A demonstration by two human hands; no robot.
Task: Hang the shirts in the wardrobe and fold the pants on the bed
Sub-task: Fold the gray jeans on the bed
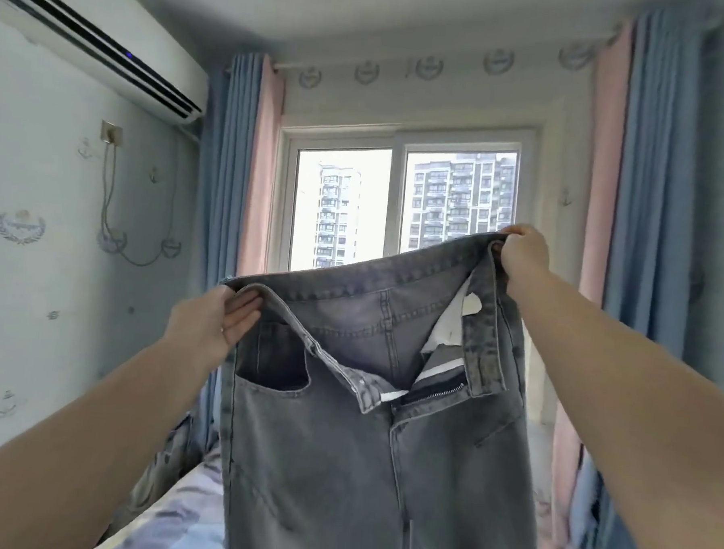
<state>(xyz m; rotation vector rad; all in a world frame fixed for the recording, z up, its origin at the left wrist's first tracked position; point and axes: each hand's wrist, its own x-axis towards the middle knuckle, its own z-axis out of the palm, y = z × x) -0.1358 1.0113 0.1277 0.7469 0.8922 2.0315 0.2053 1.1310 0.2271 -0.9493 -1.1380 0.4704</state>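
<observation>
Hanging over patterned bed (180, 512): grey jeans (342, 462).

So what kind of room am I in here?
Most likely a bedroom in a flat: a bed with patterned bedding below the held jeans, a curtained window facing tower blocks, and a wall air conditioner.

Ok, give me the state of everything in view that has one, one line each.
grey jeans: held up by the waistband, unfolded, fly unzipped, legs hanging over the bed
left hand: gripping the waistband's left end
right hand: gripping the waistband's right end
curtains: drawn open
window: looks closed
air conditioner: indicator light lit
</observation>
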